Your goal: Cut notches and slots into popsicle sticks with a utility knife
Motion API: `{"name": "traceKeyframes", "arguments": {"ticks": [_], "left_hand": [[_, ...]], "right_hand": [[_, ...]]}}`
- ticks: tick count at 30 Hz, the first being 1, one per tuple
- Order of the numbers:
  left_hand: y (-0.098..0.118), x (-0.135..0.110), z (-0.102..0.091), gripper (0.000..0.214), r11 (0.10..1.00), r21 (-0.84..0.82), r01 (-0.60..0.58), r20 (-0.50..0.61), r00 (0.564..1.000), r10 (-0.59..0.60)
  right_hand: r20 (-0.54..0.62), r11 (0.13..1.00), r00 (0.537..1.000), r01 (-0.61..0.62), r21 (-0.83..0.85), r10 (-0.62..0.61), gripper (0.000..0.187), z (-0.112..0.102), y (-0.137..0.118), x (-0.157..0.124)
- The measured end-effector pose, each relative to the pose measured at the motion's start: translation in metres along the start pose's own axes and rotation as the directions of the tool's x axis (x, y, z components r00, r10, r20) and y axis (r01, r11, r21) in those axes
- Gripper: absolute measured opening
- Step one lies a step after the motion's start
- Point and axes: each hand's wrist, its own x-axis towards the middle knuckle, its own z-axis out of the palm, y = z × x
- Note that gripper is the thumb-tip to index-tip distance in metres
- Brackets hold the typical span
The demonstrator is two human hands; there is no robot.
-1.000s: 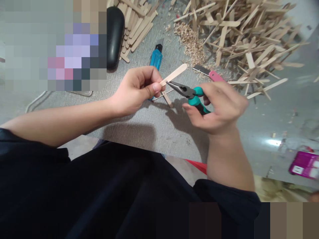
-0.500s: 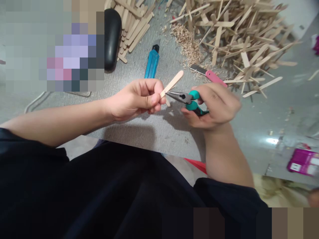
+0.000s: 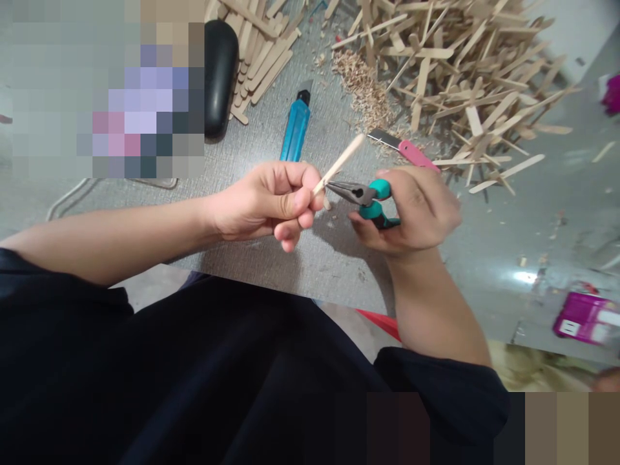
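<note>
My left hand point(image 3: 271, 201) is closed, pinching a pale wooden stick point(image 3: 341, 161) that points up and to the right. My right hand point(image 3: 416, 210) is wrapped round the teal handles of small needle-nose pliers point(image 3: 361, 194). The pliers' dark jaws point left and meet the stick near my left fingertips. Both hands hover over a grey tabletop point(image 3: 310, 252).
A blue utility knife point(image 3: 294, 129) and a pink-handled one point(image 3: 404, 148) lie just beyond the hands. A big heap of wooden sticks point(image 3: 465, 71) fills the back right, with shavings point(image 3: 363, 87) beside it. A black oval object point(image 3: 220, 77) and a purple packet point(image 3: 584, 316) also lie around.
Both hands have drifted slightly toward me. The stick has turned more edge-on and steeper, and the pliers' jaws now sit closer to my left fingertips.
</note>
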Motion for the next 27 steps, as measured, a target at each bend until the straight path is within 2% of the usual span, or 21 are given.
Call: {"name": "traceKeyframes", "arguments": {"ticks": [4,6,8,10,13,15,19,22,25,27], "left_hand": [[0.001,-0.001,0.001,0.064,1.0,-0.015,0.018,0.037,0.999,-0.018],[0.001,-0.001,0.001,0.065,1.0,0.018,0.001,-0.015,1.0,-0.001],[0.001,0.0,0.001,0.066,0.995,0.088,-0.046,-0.114,0.992,0.056],[0.0,0.002,0.001,0.066,0.974,0.193,-0.114,-0.237,0.958,0.16],[-0.002,0.005,0.001,0.062,0.922,0.339,-0.188,-0.373,0.873,0.315],[-0.004,0.006,0.0,0.058,0.897,0.392,-0.206,-0.408,0.835,0.37],[-0.003,0.01,-0.001,0.047,0.88,0.428,-0.204,-0.46,0.79,0.406],[-0.001,0.011,-0.002,0.039,0.891,0.42,-0.17,-0.495,0.78,0.383],[-0.001,0.011,-0.004,0.04,0.899,0.406,-0.164,-0.485,0.796,0.363],[-0.002,0.01,-0.006,0.042,0.9,0.402,-0.169,-0.466,0.808,0.36]], "right_hand": [[-0.082,0.998,0.995,0.063,0.007,-0.063,0.056,0.002,0.005,0.004],[-0.092,0.995,0.993,0.076,0.06,-0.071,0.053,0.002,0.006,0.009],[-0.076,0.99,0.995,0.071,0.119,-0.063,0.048,0.002,0.005,0.013],[0.001,0.989,1.0,-0.003,0.149,0.003,0.044,0.003,0.002,0.016],[0.052,0.978,0.996,-0.088,0.19,0.079,0.044,0.007,0.0,0.018],[0.054,0.968,0.994,-0.102,0.227,0.092,0.043,0.008,-0.001,0.018],[0.096,0.962,0.989,-0.135,0.239,0.115,0.036,0.008,-0.001,0.018],[0.073,0.955,0.993,-0.109,0.277,0.092,0.033,0.007,-0.003,0.02],[0.052,0.956,0.995,-0.094,0.28,0.082,0.033,0.009,-0.003,0.021],[0.09,0.961,0.99,-0.129,0.246,0.11,0.034,0.009,-0.002,0.02]]}}
